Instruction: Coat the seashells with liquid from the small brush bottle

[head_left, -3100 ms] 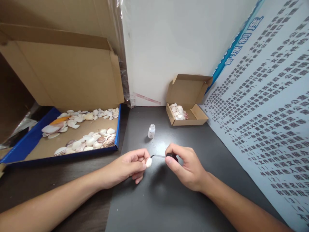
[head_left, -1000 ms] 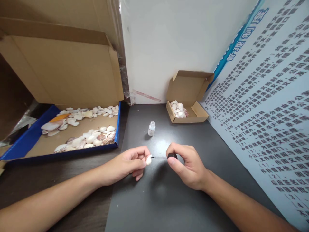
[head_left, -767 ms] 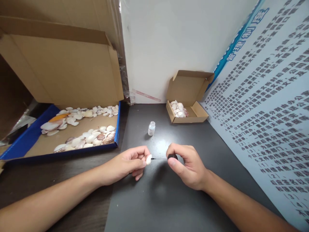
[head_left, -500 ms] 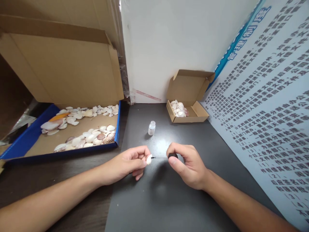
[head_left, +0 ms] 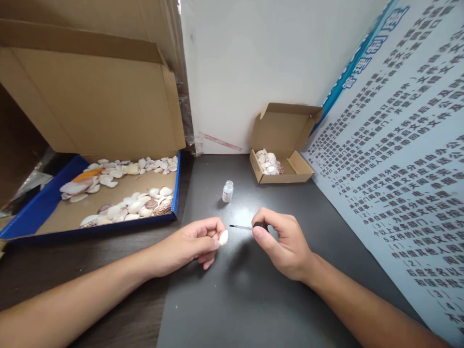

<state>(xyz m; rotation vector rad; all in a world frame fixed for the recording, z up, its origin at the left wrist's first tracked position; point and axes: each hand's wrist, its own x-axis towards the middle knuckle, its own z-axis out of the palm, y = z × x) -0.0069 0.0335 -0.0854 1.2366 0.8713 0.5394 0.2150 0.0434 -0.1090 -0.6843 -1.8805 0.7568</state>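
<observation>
Between thumb and fingers, my left hand [head_left: 203, 241] pinches a small white seashell [head_left: 224, 237] above the dark tabletop. My right hand [head_left: 281, 241] grips the black cap of a small applicator brush [head_left: 242, 227]. Its thin stem points left, and the dark bristle tip is just apart from the shell, up and to its right. Beyond both hands a small clear glass bottle [head_left: 227, 192] stands upright and uncapped, with a printed label on its side.
At the left lies a blue-sided cardboard box [head_left: 177, 186] with its lid raised, holding many seashells [head_left: 136, 205]. A smaller cardboard box [head_left: 286, 179] with white shells stands at the back right. A printed poster [head_left: 398, 145] borders the right side, a white panel [head_left: 253, 63] the back.
My right hand has lifted the brush slightly, so its tip has come off the shell and now sits above it. My left hand and the shell have barely moved.
</observation>
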